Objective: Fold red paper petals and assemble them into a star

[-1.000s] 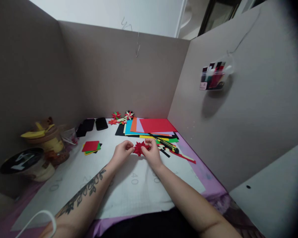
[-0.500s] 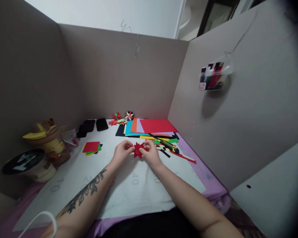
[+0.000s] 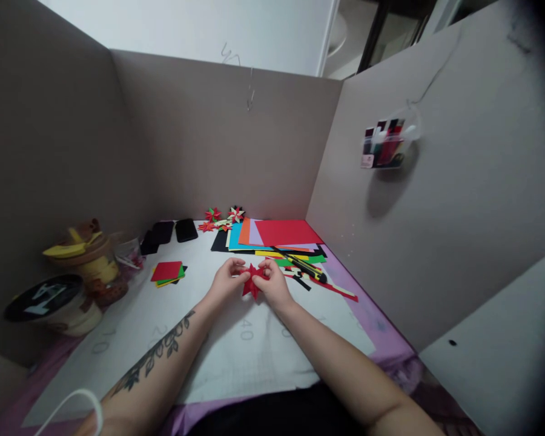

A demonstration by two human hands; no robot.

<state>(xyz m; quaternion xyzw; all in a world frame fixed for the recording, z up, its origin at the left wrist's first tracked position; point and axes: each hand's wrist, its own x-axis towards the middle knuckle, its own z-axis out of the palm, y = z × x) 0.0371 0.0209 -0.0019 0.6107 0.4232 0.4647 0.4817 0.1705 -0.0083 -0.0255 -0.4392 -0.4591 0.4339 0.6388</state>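
Note:
A red folded paper star (image 3: 253, 287) with many points is held up between my two hands, above the white sheet. My left hand (image 3: 228, 282) pinches its left side with thumb and fingers. On the other side, my right hand (image 3: 275, 283) grips it, the thumb lying over the front. The fingers partly cover the star's upper part. Left of my hands lies a small stack of square papers (image 3: 167, 271), red on top with green, yellow and black beneath.
Several finished paper stars (image 3: 213, 214) sit at the back. Coloured sheets (image 3: 290, 232), a yellow-black cutter knife (image 3: 309, 268) and paper strips lie at right. Dark phone-like objects (image 3: 186, 230), a pot (image 3: 84, 260) and a lidded tub (image 3: 54, 303) stand left. Partition walls enclose the table.
The red star has tilted and dropped slightly, with its points now reaching lower. Both thumbs have shifted a little on it. The camera view has moved slightly.

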